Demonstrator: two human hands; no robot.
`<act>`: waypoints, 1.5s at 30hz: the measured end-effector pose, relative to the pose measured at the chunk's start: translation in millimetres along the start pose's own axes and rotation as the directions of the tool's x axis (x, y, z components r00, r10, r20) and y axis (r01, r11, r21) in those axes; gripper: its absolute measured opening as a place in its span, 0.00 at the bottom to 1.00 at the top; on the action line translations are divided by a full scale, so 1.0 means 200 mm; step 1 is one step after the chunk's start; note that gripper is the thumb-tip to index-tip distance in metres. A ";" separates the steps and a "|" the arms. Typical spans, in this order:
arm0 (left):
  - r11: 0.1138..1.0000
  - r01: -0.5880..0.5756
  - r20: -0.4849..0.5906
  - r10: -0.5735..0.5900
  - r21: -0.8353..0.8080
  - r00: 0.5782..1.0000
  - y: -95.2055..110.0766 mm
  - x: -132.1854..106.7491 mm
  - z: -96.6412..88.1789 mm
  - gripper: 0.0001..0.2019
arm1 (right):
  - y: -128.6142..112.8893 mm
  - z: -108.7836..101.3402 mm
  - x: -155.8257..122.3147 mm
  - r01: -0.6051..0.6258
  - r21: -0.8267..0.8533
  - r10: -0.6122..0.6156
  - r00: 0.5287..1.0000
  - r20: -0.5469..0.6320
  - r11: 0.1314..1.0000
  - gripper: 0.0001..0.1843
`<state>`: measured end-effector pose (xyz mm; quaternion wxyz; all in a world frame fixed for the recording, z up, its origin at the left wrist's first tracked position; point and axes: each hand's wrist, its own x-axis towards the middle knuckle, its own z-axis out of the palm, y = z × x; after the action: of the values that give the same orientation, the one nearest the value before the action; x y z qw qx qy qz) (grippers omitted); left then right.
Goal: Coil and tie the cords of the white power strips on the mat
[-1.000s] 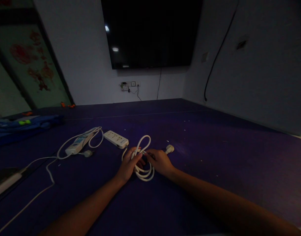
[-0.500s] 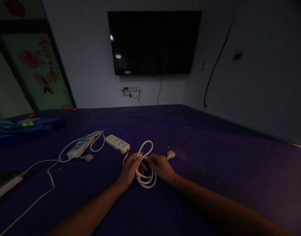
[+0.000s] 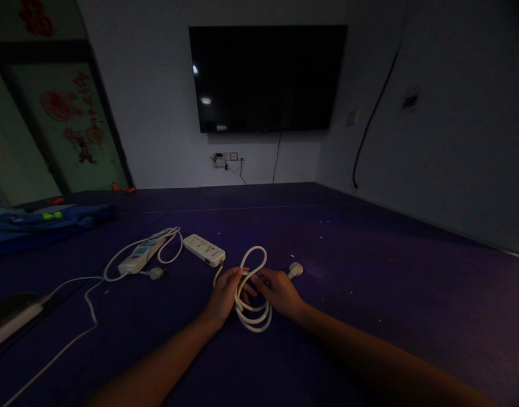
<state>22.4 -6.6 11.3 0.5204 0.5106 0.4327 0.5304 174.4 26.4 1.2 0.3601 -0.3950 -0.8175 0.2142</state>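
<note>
Well, our left hand (image 3: 223, 295) is clasping cord (image 3: 257, 329); we cannot tell whether our shadowed right hand (image 3: 281, 291) is gripping, a plug (image 3: 296, 269) showing past its fingers (image 3: 263, 285).

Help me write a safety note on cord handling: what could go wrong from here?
The white power cord is in uneven loops, one standing above the left hand and right hand, so it might spring loose or tangle if the grip slackens.

A pull could drag the four-part scene: the cord runs to the nearer power strip, which lies unsecured.

The other power strip, with its own cord looped over it, lies close by and might get snagged.
</note>
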 end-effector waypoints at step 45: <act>0.931 -0.204 0.060 0.196 0.302 0.979 0.01 -0.01 -0.02 0.15 | 0.02 0.02 -0.02 -0.015 -0.032 0.015 1.000 -0.016 0.999 0.24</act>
<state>18.5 -8.8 12.3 0.3841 0.6342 0.4481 0.4995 173.9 25.4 -5.3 0.3585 -0.4087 -0.8150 0.2005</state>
